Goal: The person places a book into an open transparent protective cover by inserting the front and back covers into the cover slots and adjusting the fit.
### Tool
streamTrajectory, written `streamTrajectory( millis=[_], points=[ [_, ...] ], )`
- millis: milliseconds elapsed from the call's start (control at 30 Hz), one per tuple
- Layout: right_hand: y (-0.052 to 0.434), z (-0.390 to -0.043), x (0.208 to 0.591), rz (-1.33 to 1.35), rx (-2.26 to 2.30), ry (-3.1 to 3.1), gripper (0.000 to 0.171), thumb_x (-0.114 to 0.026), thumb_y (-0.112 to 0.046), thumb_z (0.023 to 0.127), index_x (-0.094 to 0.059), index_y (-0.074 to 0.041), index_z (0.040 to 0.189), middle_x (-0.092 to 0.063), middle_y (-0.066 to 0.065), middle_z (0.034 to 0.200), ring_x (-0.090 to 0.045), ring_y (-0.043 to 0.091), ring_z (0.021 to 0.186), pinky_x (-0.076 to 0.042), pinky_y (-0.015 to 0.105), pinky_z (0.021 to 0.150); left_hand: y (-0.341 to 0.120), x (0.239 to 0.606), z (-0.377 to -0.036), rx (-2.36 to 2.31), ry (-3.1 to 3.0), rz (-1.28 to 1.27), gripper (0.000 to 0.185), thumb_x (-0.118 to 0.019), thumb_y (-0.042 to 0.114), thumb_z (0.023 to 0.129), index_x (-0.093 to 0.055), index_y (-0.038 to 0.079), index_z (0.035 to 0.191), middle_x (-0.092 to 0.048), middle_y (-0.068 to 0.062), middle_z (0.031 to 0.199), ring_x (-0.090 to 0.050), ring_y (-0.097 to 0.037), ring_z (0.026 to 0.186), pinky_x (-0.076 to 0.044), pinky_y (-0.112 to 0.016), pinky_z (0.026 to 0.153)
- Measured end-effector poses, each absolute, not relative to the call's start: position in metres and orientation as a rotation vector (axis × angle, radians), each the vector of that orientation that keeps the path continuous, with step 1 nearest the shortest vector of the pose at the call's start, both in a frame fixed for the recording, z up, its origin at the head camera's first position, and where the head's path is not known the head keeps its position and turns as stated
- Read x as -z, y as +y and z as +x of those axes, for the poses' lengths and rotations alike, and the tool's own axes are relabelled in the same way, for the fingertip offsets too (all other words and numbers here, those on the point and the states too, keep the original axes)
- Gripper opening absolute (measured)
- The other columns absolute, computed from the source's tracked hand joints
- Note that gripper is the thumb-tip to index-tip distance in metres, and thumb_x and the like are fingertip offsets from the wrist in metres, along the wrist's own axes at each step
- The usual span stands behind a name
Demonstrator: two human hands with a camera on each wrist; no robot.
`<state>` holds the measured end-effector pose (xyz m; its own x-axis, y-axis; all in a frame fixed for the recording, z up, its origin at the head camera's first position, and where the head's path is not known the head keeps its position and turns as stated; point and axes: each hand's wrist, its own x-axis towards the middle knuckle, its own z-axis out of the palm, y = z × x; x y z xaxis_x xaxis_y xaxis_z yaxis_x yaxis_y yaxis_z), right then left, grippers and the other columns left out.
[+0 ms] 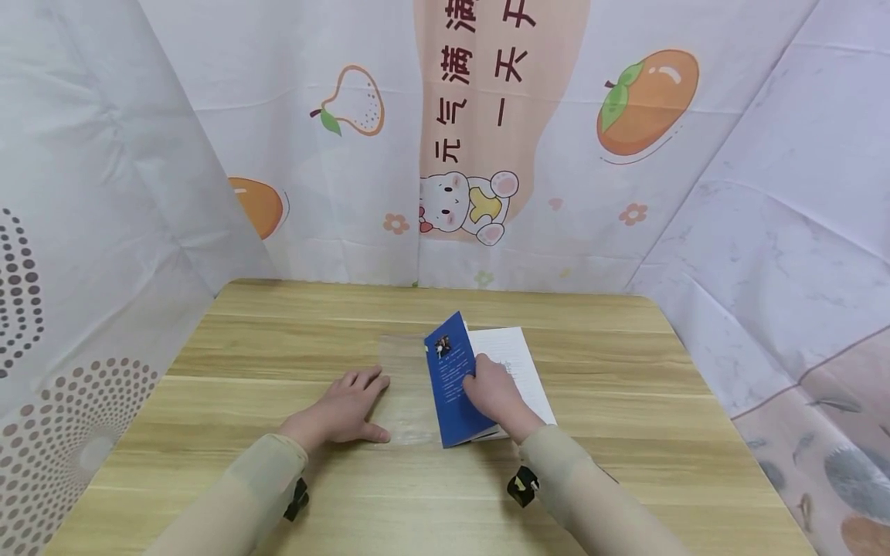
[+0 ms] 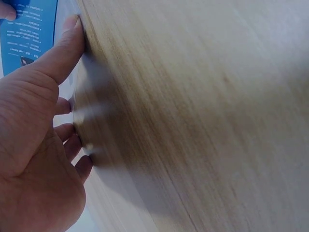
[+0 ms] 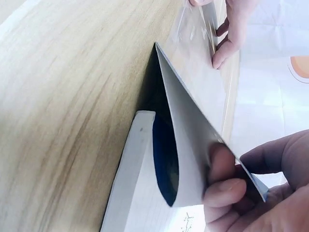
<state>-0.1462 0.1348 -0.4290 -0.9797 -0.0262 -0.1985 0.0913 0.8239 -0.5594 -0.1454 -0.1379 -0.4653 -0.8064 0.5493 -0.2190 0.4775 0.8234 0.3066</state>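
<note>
Blue book cover [image 1: 455, 382] showing small light print; pages [image 1: 518, 367] showing white with faint lines. Plastic sleeve [image 1: 406, 386] lying clear. Counter [image 1: 626, 432] showing light wood grain. Backdrop cloth [image 1: 334, 193] showing white with orange fruit, peach banner, cartoon bear. Sleeves [image 1: 264, 471] showing beige.

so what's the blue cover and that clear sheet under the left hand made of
Blue cover: seemingly thin coated card, bending smoothly where the right hand lifts it. Clear sheet: probably plastic film, transparent with glossy glare, wood grain showing through beside the left hand.

A wooden table [image 1: 626, 432] stands before fruit-printed cloth walls [image 1: 334, 193], seemingly evenly lit.
</note>
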Motion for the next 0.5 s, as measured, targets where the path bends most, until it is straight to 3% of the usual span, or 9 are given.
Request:
streamTrajectory(
  millis=[200, 500],
  points=[
    [0.1363, -0.1483, 0.4285, 0.017, 0.825, 2.838, 0.019, -0.059, -0.012, 0.099, -0.067, 0.003, 0.106, -0.067, 0.011, 0.084, -0.058, 0.020, 0.070, -0.050, 0.035, 0.062, -0.1381, 0.4646, -0.1452, -0.334, 2.707, 0.773, 0.096, -0.074, 0.059, 0.086, -0.038, 0.004, 0.156, -0.029, -0.024, 0.163, -0.031, -0.047, 0.145, -0.033, -0.064, 0.112],
    [0.1339, -0.1476, 0.4246, -0.009, 0.831, 2.822, 0.018, -0.063, -0.015, 0.098, -0.071, 0.001, 0.100, -0.070, 0.008, 0.083, -0.061, 0.018, 0.070, -0.054, 0.034, 0.063, -0.1363, 0.4659, -0.1459, -0.329, 2.712, 0.763, 0.096, -0.075, 0.059, 0.086, -0.038, 0.004, 0.155, -0.029, -0.023, 0.163, -0.031, -0.046, 0.145, -0.033, -0.065, 0.113]
  ],
)
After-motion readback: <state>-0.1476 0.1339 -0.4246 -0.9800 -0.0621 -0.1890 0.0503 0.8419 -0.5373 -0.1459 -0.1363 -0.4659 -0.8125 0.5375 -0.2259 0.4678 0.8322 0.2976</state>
